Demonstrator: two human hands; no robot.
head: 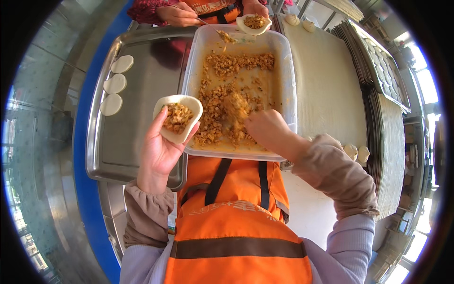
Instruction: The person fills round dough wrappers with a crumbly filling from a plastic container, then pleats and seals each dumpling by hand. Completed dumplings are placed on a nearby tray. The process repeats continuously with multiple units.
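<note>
In my left hand (pixel 161 145) lies a round dough wrapper (pixel 195 103), cupped upward, with a heap of minced filling (pixel 177 117) on it. My right hand (pixel 271 129) is low over the near right part of a clear plastic tub (pixel 293 88). Its fingers are bent and partly hidden, and a blurred clump of filling (pixel 236 110) is at their tips; whatever tool they may hold cannot be made out. Crumbly orange-brown filling (pixel 212 120) covers much of the tub's bottom, thicker on the near left side.
A steel tray (pixel 142 149) at the left bears dough wrappers (pixel 115 83). Across the tub a co-worker's hands (pixel 181 14) hold a spoon (pixel 209 25) and a filled wrapper (pixel 254 24). At the right are a flat board (pixel 326 81) with shaped buns (pixel 350 151) and stacked trays (pixel 386 152).
</note>
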